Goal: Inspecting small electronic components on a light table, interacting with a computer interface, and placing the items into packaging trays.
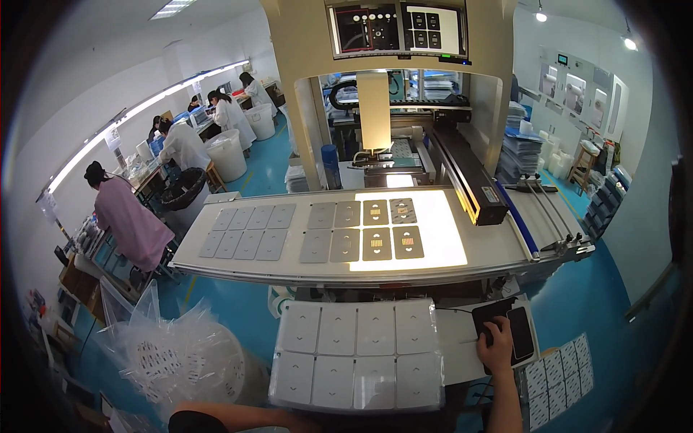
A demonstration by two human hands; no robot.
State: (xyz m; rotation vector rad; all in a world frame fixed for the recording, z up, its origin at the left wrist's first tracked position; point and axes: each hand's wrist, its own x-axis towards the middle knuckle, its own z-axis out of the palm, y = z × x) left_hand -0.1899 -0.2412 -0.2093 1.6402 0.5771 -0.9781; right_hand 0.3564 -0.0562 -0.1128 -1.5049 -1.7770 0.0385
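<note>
Blue floor (606, 296), pale table (498, 252) with grey panels (249, 244)

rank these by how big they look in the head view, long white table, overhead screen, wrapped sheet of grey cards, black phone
1. Long white table
2. Wrapped sheet of grey cards
3. Overhead screen
4. Black phone

Right hand (496, 343) on black pad (488, 311); phone (519, 333) beside; grey cards (248, 245) on table (189, 250).

A person in pink (131, 220) at left, white bins (227, 156) beyond, a wooden stool (588, 151) at right
</note>
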